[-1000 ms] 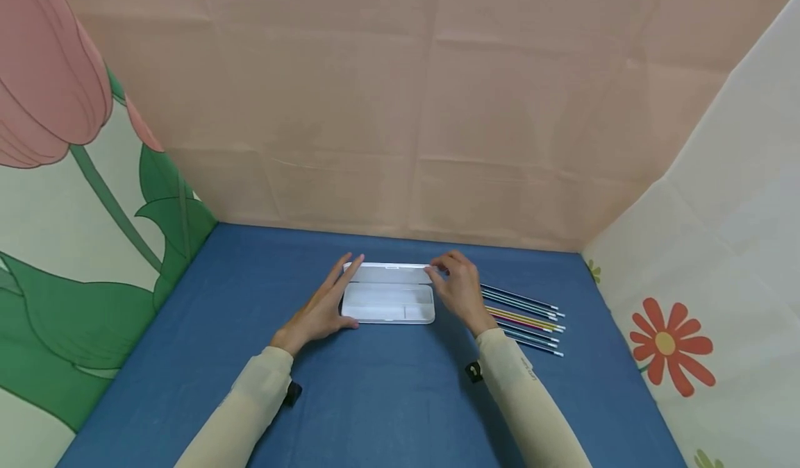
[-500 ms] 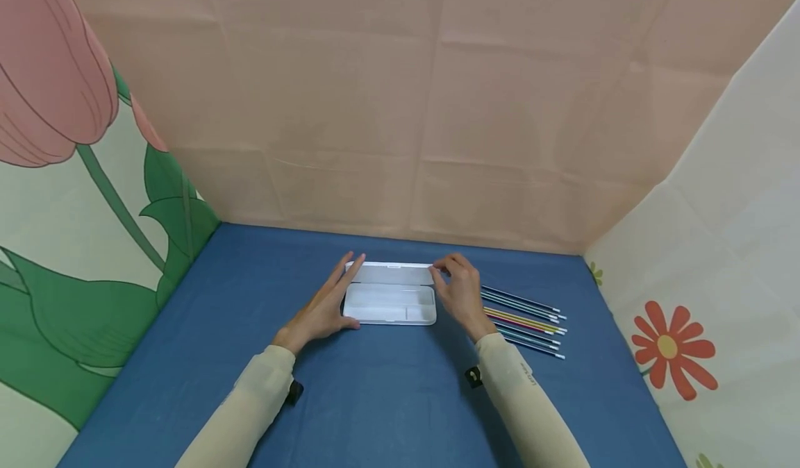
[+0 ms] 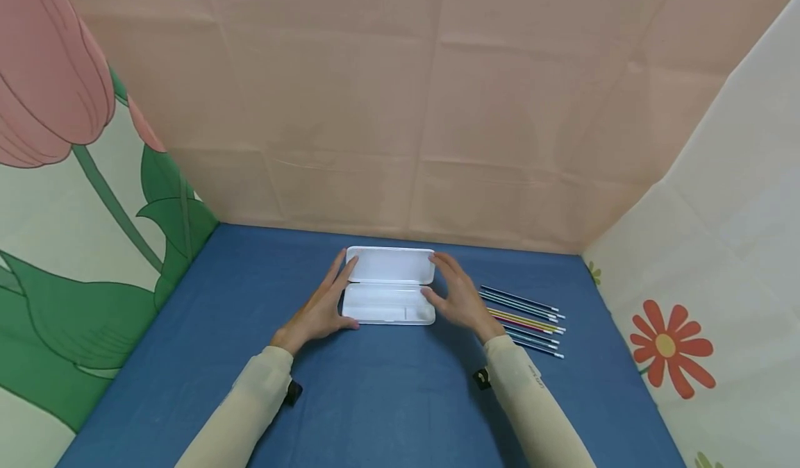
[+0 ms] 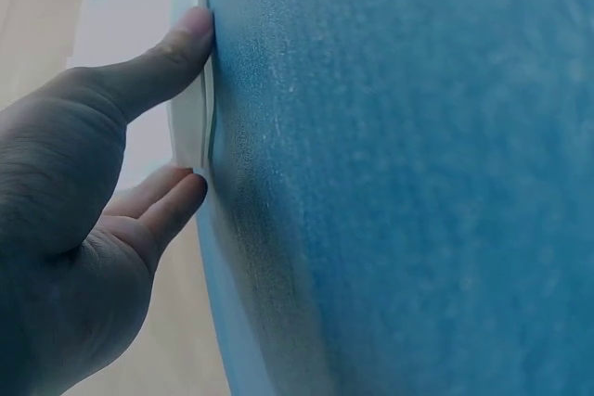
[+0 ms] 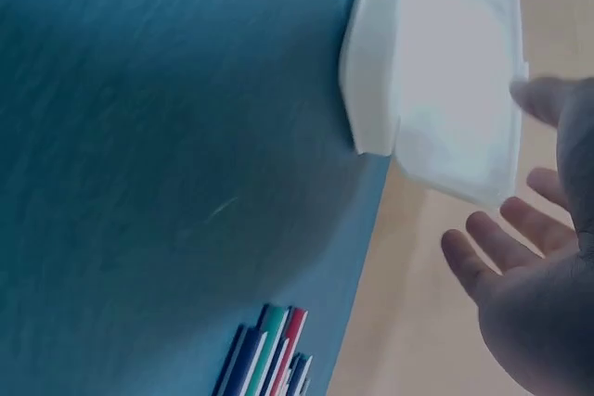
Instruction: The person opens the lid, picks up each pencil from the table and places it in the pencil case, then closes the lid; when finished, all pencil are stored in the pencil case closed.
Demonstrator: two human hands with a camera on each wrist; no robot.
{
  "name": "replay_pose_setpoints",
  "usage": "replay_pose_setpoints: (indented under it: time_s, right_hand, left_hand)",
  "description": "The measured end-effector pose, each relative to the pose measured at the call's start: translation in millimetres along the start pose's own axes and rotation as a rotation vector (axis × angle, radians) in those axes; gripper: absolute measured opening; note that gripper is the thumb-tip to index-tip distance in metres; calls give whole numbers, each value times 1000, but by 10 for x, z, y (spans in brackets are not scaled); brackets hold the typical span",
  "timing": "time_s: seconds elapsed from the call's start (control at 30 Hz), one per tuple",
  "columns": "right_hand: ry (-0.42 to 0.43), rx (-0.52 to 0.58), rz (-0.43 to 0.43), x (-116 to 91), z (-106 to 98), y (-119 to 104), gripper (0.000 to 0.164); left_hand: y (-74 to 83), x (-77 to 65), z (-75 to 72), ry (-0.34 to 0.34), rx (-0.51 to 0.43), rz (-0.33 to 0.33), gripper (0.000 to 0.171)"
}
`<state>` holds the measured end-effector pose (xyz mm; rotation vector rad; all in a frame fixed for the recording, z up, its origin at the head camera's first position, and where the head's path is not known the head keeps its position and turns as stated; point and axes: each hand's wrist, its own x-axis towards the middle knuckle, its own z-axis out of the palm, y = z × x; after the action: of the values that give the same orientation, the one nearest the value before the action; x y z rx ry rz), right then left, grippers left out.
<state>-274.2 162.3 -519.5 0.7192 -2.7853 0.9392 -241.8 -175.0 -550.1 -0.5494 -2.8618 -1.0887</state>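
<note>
A white plastic pencil case stands unfolded on the table, its base (image 3: 375,306) toward me and its lid (image 3: 389,265) raised behind. A small divider shows inside the base. My left hand (image 3: 319,312) holds the case's left end, the thumb at the front corner; in the left wrist view the thumb (image 4: 176,53) lies along the front wall with fingertips round the corner. At the right end, my right hand (image 3: 461,301) spreads its fingers by the lid's edge. The right wrist view has the thumb tip overlapping the lid's rim (image 5: 515,118), other fingers apart from it.
Several pencils (image 3: 531,322) with white ends, in dark blue, light blue, yellow and red, lie side by side to the right, partly behind my right hand. A blue cloth (image 3: 387,398) covers the table. A plain beige backdrop (image 3: 400,107) rises behind, with flowered cloth at both sides.
The lid has swung farther back, showing more of its inside. My right hand has let go of the lid's right corner and spread its fingers. The left hand has stayed in place.
</note>
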Motion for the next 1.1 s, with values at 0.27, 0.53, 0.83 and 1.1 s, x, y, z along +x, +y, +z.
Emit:
replay_pose_setpoints:
  time_s: [0.27,0.53,0.83,1.1]
  right_hand:
    - [-275,-66,98,-94,76,105,104]
    - [-314,-130,94,-131,148,136,103]
    - [-344,-189,87,-118,187,143,94]
    - [-337,-180,102,-109,205,110,91]
  left_hand:
    - [-30,-38,-23,-37,-2,4,128]
    - [-52,-35,-31,-76,59,-45,118]
    - [-49,-14,-16,-95,71,-74,112]
    - [-45,-16,-28,-91,71,-79,111]
